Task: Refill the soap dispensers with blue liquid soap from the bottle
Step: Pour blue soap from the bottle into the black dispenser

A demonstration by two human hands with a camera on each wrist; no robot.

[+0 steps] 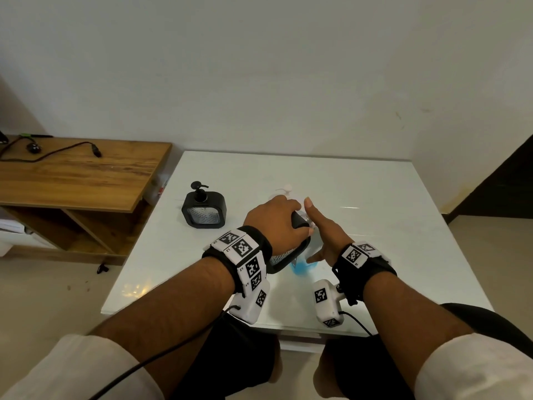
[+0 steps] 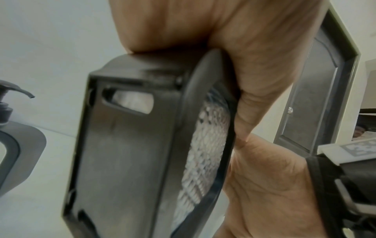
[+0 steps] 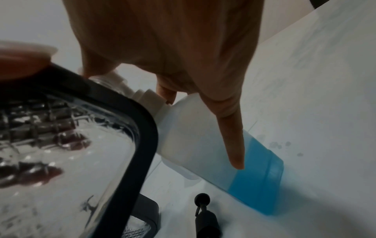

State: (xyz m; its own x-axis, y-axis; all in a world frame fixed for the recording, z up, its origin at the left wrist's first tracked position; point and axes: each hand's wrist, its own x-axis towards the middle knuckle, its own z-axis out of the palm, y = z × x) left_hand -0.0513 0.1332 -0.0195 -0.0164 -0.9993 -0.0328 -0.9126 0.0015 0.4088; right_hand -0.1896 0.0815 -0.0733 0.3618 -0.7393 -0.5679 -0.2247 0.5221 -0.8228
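My left hand (image 1: 277,223) grips the top of a black-framed clear dispenser (image 1: 285,255), holding it tilted above the white table (image 1: 375,226); in the left wrist view its dark side (image 2: 126,153) and patterned clear face fill the frame. Right beside it is the clear soap bottle (image 3: 213,145), blue liquid (image 1: 305,265) low in it and a white pump top (image 1: 285,188). My right hand (image 1: 323,241) touches the bottle with straight fingers (image 3: 234,145), thumb raised. The dispenser (image 3: 71,153) hides part of the bottle's neck.
A second black dispenser (image 1: 203,210) with its black pump (image 3: 205,214) on stands further left on the table. A wooden shelf unit (image 1: 72,180) with cables is at the left. A dark door (image 2: 309,104) is off to the right.
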